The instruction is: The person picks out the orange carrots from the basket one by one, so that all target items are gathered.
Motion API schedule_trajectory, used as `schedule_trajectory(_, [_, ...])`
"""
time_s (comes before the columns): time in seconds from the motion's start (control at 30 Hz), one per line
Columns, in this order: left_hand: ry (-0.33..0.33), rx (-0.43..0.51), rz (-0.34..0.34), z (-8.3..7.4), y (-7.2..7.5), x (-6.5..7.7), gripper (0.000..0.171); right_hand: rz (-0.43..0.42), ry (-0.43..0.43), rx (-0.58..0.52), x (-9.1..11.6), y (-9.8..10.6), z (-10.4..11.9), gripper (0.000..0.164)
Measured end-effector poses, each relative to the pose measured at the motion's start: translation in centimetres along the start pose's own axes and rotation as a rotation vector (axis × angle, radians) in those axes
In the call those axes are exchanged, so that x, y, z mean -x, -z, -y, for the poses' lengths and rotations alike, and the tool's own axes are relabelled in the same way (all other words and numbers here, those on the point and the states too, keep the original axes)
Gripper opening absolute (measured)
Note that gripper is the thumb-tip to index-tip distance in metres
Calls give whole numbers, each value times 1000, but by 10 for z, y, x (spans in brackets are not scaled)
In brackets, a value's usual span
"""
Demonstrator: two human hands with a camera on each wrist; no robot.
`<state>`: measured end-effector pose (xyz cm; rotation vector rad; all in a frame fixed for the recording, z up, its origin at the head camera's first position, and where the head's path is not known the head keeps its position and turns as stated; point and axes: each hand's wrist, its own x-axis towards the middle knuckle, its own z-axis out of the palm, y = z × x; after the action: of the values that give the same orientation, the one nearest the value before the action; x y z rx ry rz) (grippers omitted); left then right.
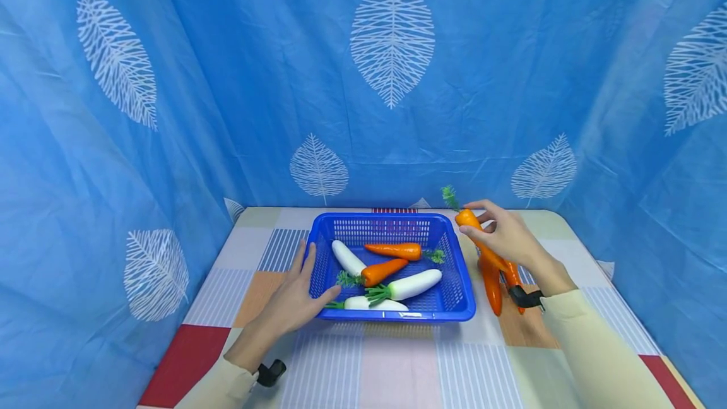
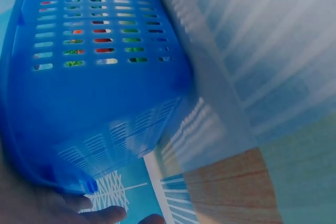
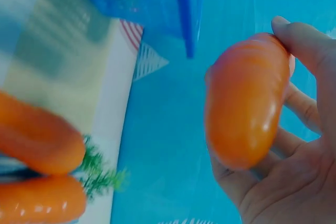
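A blue plastic basket (image 1: pixel 462 270) holds three white radishes, one of them the radish (image 1: pixel 417 284), and two orange carrots, including the carrot (image 1: pixel 397 250). My left hand (image 1: pixel 292 298) rests at the basket's left rim with fingers extended; in the left wrist view its fingertips show beside the basket wall (image 2: pixel 94 103). To the right of the basket, my right hand (image 1: pixel 508 232) pinches a carrot (image 1: pixel 470 221) near its leafy top, raised above the table. In the right wrist view that carrot (image 3: pixel 244 103) points its tip toward the camera, between thumb and fingers.
Two more carrots lie on the table right of the basket, below my right hand: one carrot (image 1: pixel 491 287) and, partly hidden by the wrist, another carrot (image 1: pixel 512 275). A checked cloth (image 1: pixel 397 365) covers the table. Blue leaf-print curtains (image 1: pixel 392 144) enclose the back and sides.
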<state>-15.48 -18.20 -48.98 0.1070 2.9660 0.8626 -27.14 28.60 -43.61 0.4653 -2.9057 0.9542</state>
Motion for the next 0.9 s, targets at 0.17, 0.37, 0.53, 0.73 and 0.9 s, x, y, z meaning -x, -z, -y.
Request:
schedule_trajectory(0.17, [-35,-69,2,2,-1,1,113,-7,-54,-4,10,9,-19,69])
schedule_trajectory(0.37, [-37,-104,14,1,-1,0,115,-39,-114,6,22,18,-45,71])
schedule_trajectory(0.53, [-35,-105,4,0,-2,0,114,-53,-170,8,33,21,-67,73])
schedule_trajectory(0.73, [-43,-109,-4,0,-3,1,113,-40,-229,29,44,19,-93,73])
schedule_trajectory(0.9, [-46,-116,-8,0,-3,1,111,-22,-262,51,51,16,-110,72])
